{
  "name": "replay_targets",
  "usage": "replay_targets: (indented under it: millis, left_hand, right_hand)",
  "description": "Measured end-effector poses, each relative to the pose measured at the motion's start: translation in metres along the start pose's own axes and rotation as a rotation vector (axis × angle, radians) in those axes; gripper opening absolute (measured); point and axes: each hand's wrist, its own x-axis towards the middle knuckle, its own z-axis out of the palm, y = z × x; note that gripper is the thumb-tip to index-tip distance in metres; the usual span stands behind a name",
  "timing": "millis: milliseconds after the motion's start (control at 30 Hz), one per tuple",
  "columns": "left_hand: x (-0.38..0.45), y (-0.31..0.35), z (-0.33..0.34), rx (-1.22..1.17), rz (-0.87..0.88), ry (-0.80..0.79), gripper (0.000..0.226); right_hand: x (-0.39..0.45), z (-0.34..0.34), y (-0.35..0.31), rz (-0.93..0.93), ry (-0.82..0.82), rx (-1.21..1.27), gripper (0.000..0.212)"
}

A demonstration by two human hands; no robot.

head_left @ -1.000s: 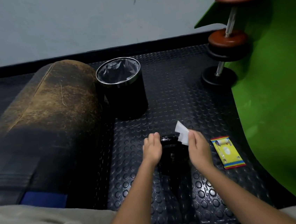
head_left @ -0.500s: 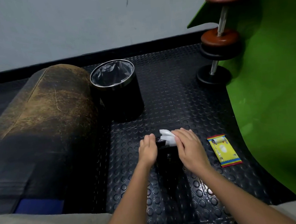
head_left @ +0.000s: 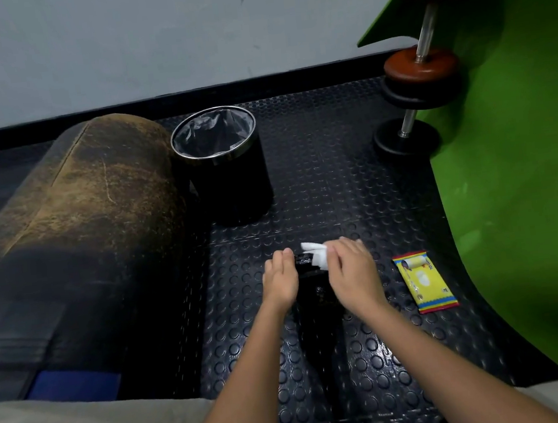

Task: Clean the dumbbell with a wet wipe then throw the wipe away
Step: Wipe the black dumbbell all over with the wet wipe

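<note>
A worn brown punching bag lies to the left of the hands. Two other dumbbells lean against a green mat far ahead to the right.

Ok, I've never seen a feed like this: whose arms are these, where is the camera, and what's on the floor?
It is one camera worn on a person's head, looking down at their bare arms. The left hand steadies a black dumbbell standing on the studded black rubber floor mat. The right hand presses a white wet wipe onto its top. Nearby: a yellow wipe packet, a black lined bin, a worn brown punching bag, and brown-plated dumbbells against a green sheet.
</note>
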Motion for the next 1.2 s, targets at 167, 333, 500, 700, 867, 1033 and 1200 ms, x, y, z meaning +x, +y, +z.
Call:
replay_targets:
  millis: [167,333,500,700,867,1033,1200]
  left_hand:
    - [-0.001,0.000,0.000,-0.003,0.002,-0.006,0.046]
    - [-0.002,0.001,0.000,-0.025,0.000,-0.013,0.042]
    - [-0.003,0.002,-0.001,-0.017,0.006,-0.022,0.038]
    - [-0.002,0.000,-0.001,-0.011,0.007,-0.017,0.046]
    - [-0.003,0.000,0.000,-0.022,0.010,-0.024,0.046]
    - [-0.003,0.000,-0.001,-0.023,0.004,-0.030,0.049]
    - [-0.003,0.001,-0.001,-0.025,0.004,-0.019,0.048]
  right_hand:
    - [-0.008,-0.005,0.017,-0.062,-0.029,0.053,0.036]
    - [-0.003,-0.009,0.012,0.336,-0.001,0.286,0.031]
    - [0.010,-0.012,-0.005,0.476,-0.025,0.266,0.032]
    - [-0.009,-0.002,0.004,-0.062,-0.051,-0.040,0.034]
    - [-0.017,-0.010,0.027,0.031,0.084,0.099,0.033]
    - [-0.003,-0.011,0.018,0.561,-0.009,0.306,0.038]
    - [-0.004,-0.003,0.005,0.090,0.003,0.062,0.033]
